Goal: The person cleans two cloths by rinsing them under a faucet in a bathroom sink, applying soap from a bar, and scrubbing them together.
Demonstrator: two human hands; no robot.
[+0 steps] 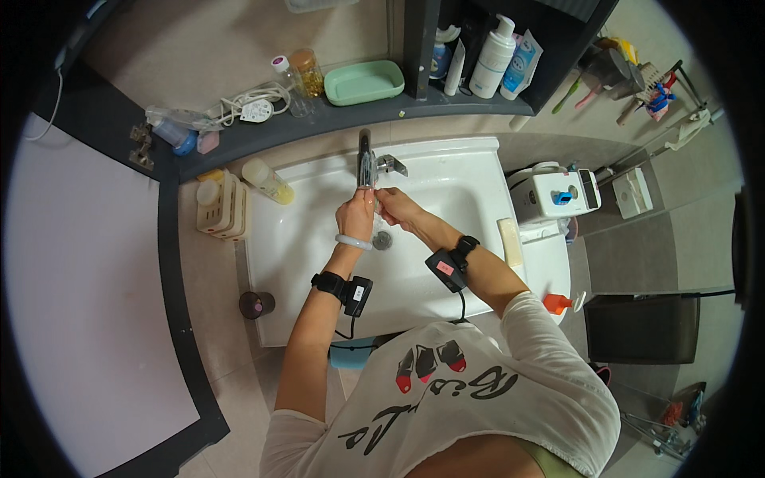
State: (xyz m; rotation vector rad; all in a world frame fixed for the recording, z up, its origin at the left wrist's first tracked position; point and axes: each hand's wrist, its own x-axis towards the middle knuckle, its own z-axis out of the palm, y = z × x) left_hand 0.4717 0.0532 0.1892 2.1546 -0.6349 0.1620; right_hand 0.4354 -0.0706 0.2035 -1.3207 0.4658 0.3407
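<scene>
Both hands are close together over the white washbasin [307, 263], right under the chrome tap spout [366, 155]. My left hand [355, 217], with a pale bangle at its wrist, has its fingers curled closed just below the spout. Beside it, my right hand [398, 209] is also closed, its fingertips almost meeting the left ones. Anything inside the fingers is hidden. The tap lever [392, 165] sticks out to the right of the spout. Below the hands lies the round drain [382, 240].
A yellowish bottle [268, 182] lies at the basin's back left, a dark cup [256, 304] by its left edge. A pale bar-shaped object [510, 242] rests on the right rim. The shelf above carries a green tray [364, 83] and a white pump bottle [493, 58].
</scene>
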